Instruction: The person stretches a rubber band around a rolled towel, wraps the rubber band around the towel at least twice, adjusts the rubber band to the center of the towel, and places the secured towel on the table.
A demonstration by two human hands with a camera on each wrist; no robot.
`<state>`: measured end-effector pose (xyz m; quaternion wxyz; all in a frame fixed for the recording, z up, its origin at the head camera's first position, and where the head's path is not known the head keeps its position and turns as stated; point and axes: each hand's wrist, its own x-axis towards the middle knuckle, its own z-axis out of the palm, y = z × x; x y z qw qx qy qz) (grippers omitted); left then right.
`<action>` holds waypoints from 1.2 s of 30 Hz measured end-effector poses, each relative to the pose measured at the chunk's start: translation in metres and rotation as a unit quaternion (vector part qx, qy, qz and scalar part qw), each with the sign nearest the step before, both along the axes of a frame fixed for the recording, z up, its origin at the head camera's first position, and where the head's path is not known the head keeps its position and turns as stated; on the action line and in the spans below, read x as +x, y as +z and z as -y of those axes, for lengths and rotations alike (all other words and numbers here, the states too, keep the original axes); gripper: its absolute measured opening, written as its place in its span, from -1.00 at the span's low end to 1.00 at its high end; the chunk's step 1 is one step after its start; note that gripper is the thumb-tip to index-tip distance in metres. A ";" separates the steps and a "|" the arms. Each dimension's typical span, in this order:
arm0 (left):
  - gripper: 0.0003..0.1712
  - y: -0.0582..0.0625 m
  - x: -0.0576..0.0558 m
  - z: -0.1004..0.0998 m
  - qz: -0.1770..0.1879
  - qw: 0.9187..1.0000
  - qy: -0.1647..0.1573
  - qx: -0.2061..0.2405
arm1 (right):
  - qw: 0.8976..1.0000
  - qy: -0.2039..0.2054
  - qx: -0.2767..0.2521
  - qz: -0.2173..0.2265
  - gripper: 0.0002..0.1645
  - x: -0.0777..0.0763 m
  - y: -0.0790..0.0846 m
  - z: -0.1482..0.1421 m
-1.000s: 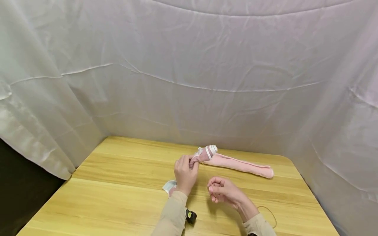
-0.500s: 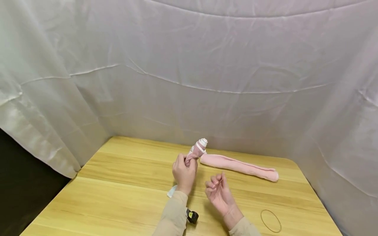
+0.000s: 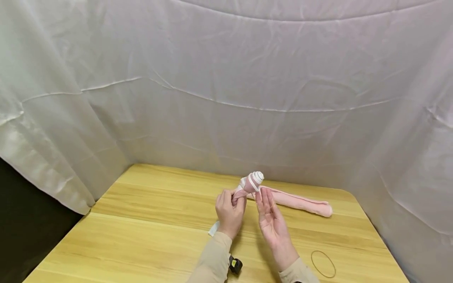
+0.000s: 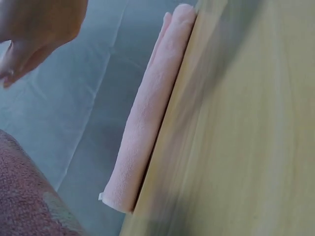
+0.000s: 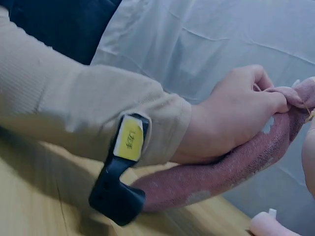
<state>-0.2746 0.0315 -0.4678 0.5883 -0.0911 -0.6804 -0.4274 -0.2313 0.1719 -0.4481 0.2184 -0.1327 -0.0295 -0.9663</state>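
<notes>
Left hand (image 3: pixel 230 210) is gripping the rolled mauve towel (image 3: pixel 250 184) above the surface (image 3: pixel 148 239); right hand (image 3: pixel 273 226), fingers straight, is touching its elastic band (image 5: pixel 309 116). Probably banding; next needs snug looping.

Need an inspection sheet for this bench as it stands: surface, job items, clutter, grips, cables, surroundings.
Surface: wood-grain table, no visible damage.
Job items: mauve towel rolled, held up off the table at its pale-ringed end; pink towel rolled, lying near the far edge; thin loop lying near the right sleeve; yellowish strand by the mauve towel, looping unclear.
Clutter: nothing seen.
Grips: left grip holds the mauve towel; right grip has straight fingers close to its ringed end, contact unclear.
Cables: nothing seen.
Surroundings: pale drapes behind and at both sides.
</notes>
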 end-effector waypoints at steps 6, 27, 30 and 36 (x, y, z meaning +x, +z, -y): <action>-0.85 -0.002 -0.002 0.001 0.005 0.998 -0.060 -0.025 | 0.993 -0.047 0.112 -0.008 -0.54 0.002 0.006 -0.005; -0.75 0.005 -0.005 0.012 0.027 0.952 -0.162 -0.258 | 0.906 -0.100 0.410 0.011 -0.67 -0.002 0.028 -0.041; -0.77 0.006 -0.005 0.012 0.028 0.949 -0.161 -0.270 | 0.913 -0.077 0.400 0.012 -0.71 -0.005 0.030 -0.049; -0.73 0.007 -0.002 0.011 0.046 0.940 -0.150 -0.304 | 0.892 -0.073 0.446 0.008 -0.71 -0.005 0.033 -0.055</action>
